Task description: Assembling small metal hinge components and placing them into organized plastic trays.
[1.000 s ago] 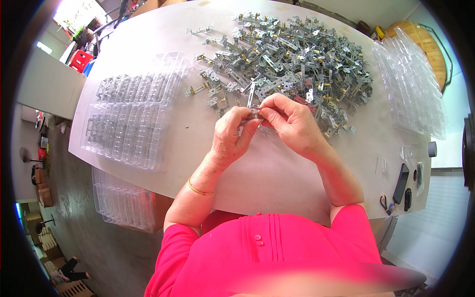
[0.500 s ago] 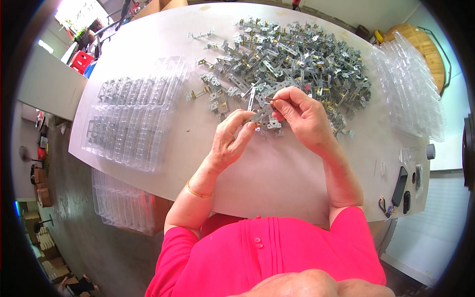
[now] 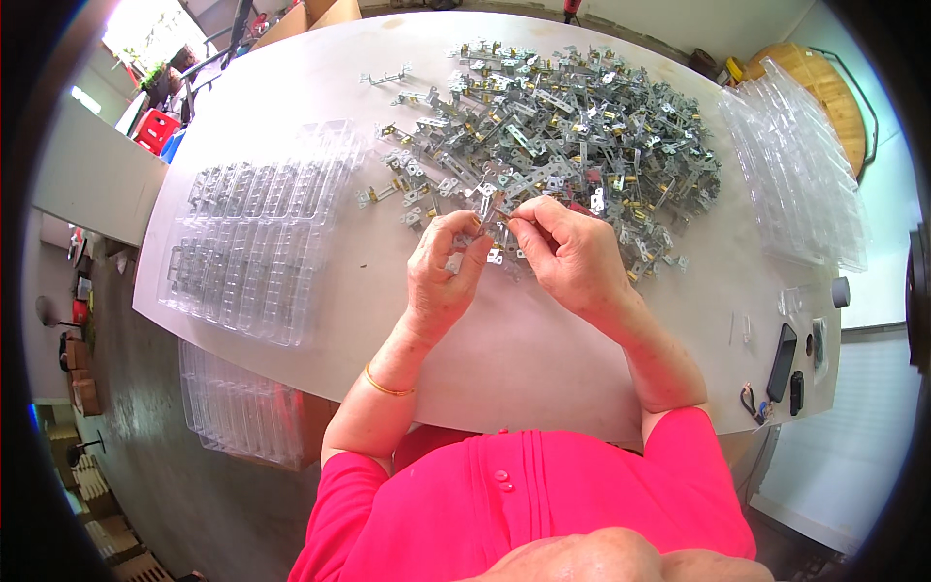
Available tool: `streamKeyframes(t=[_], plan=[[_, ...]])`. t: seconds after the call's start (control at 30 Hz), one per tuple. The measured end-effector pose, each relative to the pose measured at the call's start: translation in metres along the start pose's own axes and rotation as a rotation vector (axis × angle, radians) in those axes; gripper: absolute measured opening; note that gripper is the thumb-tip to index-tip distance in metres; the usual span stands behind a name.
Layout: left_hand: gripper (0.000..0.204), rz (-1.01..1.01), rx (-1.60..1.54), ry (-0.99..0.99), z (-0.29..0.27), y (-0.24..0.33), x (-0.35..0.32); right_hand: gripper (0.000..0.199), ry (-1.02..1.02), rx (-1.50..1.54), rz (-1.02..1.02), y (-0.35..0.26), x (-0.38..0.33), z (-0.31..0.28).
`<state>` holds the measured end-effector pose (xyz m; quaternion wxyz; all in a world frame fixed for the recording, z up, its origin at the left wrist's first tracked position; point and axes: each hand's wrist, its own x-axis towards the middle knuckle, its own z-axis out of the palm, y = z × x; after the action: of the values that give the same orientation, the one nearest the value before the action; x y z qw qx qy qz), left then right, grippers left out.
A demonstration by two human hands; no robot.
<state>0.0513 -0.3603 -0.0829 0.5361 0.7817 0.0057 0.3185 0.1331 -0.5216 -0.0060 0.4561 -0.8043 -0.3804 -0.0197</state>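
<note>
Head view: left hand (image 3: 441, 274) pinches a metal part (image 3: 484, 222) between thumb and fingers, gap nearly closed; right hand (image 3: 574, 257) pinches a small dark piece (image 3: 501, 213) the same way, close beside the part. Both at near edge of the pile (image 3: 582, 126) on the desk (image 3: 543, 359). Part's outline partly hidden by the fingers. Loaded tray (image 3: 305, 296) lies left; clear trays (image 3: 800, 175) stacked right.

From my remote post, I can read no text, label, number or sign on the metal parts (image 3: 582, 131) beyond the fingers (image 3: 541, 208), or elsewhere.
</note>
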Motion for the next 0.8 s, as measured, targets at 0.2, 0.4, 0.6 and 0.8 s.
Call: streamKeyframes(t=[0.2, 0.4, 0.6, 0.8], plan=[[0.028, 0.046, 0.044, 0.034, 0.003, 0.0, -0.001, 0.008, -0.016, -0.058, -0.024, 0.002, -0.003, 0.005], [0.031, 0.09, 0.074, 0.041, 0.006, -0.001, 0.001, 0.005, 0.01, -0.058, 0.02, 0.005, -0.001, 0.002], [0.029, 0.114, 0.145, 0.09, -0.001, -0.003, -0.002, 0.007, -0.156, -0.005, -0.025, -0.006, 0.004, 0.001], [0.023, -0.087, -0.196, -0.098, 0.006, -0.008, -0.006, 0.002, 0.064, 0.052, -0.056, 0.0, 0.005, -0.014]])
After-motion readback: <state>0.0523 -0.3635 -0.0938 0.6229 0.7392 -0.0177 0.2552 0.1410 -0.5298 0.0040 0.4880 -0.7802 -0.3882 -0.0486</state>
